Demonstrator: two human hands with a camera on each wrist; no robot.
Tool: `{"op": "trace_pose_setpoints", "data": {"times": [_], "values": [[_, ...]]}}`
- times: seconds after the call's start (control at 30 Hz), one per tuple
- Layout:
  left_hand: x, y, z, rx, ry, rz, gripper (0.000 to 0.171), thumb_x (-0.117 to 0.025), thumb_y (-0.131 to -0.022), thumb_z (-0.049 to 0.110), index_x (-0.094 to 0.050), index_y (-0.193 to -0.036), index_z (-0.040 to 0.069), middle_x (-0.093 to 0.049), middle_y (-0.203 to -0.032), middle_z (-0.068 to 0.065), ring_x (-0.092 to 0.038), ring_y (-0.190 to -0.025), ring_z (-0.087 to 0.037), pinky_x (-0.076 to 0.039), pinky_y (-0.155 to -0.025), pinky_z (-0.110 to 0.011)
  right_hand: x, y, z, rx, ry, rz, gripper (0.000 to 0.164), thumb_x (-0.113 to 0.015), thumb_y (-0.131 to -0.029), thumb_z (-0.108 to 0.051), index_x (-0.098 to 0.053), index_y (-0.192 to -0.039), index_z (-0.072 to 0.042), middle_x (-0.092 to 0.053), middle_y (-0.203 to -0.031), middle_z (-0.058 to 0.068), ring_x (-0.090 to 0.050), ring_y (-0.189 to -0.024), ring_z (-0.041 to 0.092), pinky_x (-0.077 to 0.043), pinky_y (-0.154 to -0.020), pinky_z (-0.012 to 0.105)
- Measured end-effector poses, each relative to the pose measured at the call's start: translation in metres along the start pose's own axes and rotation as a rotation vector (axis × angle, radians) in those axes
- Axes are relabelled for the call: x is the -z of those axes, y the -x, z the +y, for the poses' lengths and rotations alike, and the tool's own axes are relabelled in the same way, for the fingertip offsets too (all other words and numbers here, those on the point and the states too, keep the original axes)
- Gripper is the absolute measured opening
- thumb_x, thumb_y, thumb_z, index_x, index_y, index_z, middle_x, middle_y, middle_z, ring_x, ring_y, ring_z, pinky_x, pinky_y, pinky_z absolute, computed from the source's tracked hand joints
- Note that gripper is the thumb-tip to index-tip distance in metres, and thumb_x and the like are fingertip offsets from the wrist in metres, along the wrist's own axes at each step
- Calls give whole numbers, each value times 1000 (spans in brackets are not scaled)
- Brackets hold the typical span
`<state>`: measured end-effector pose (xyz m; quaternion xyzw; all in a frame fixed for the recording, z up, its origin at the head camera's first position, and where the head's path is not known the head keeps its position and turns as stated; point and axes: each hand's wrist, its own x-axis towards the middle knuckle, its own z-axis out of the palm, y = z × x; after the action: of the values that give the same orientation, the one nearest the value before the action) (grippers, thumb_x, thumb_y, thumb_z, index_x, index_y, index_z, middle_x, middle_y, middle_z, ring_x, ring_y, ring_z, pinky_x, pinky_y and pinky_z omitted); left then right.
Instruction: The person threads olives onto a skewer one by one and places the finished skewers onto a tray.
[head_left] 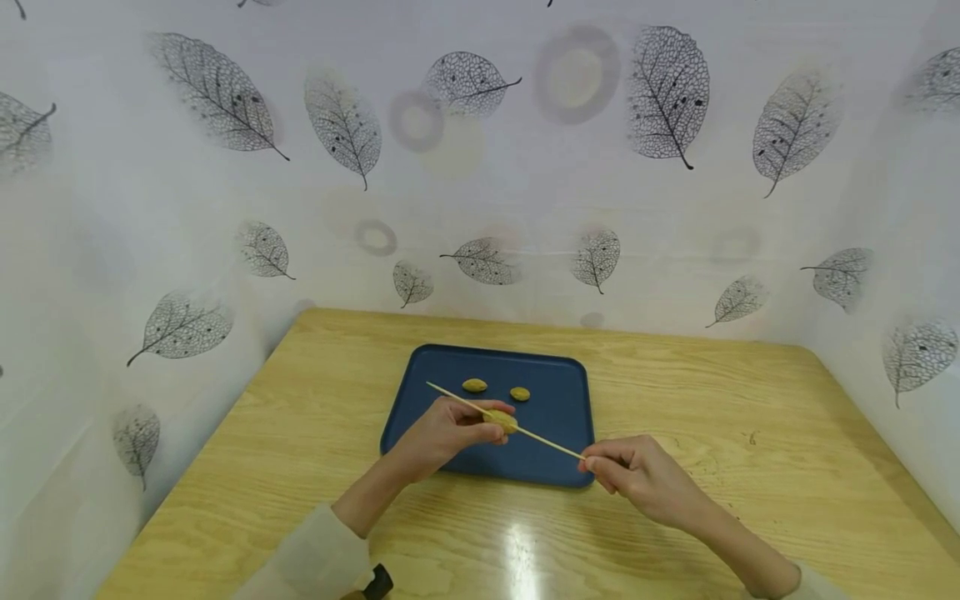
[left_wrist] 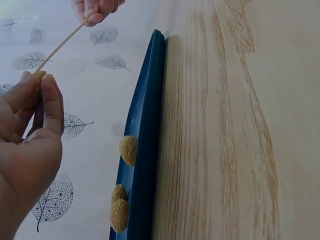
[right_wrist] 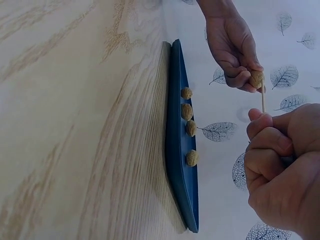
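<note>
My left hand [head_left: 448, 429] pinches a wrinkled yellow-brown oval piece [head_left: 500, 422], like a nut or dried fruit, between thumb and fingers above the blue tray [head_left: 555, 471]. A thin wooden skewer [head_left: 547, 442] shows on both sides of this piece, its far end pointing up and left. My right hand [head_left: 637, 477] pinches the skewer's other end by the tray's right front corner. Two more oval pieces, one on the left [head_left: 474, 385] and one on the right [head_left: 520, 394], lie toward the back of the tray. Several pieces [right_wrist: 191, 158] show in the right wrist view.
The tray lies on a wood-grain table [head_left: 750, 433]. Behind and at both sides hangs a white covering [head_left: 495, 192] with a leaf print. A black item [head_left: 378, 581] sits by my left sleeve [head_left: 318, 554].
</note>
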<state>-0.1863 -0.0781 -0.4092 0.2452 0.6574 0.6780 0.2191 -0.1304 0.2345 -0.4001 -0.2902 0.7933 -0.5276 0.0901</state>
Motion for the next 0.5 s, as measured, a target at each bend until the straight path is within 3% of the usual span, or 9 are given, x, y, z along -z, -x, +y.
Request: {"op": "trace_pose_setpoints", "data": {"times": [0.3, 0.5], "values": [[-2, -1, -2, -7, -10, 0, 32, -67, -102, 13, -70, -126, -9, -62, -139, -20, -71, -102, -18, -54, -101, -48, -2, -2, -1, -10, -9, 5, 19, -56, -106, -2, -73, -101, 5, -49, -63, 9, -28, -47, 9, -26, -39, 27], [-2, -2, -4, 5, -13, -4, 33, -68, -102, 15, -70, -126, -9, -59, -142, -23, -71, -103, -19, -54, -102, -48, -2, -2, 0, -12, -30, -6, 20, -56, -106, -3, -73, -102, 6, -49, -63, 11, -27, -45, 11, -25, -38, 26]]}}
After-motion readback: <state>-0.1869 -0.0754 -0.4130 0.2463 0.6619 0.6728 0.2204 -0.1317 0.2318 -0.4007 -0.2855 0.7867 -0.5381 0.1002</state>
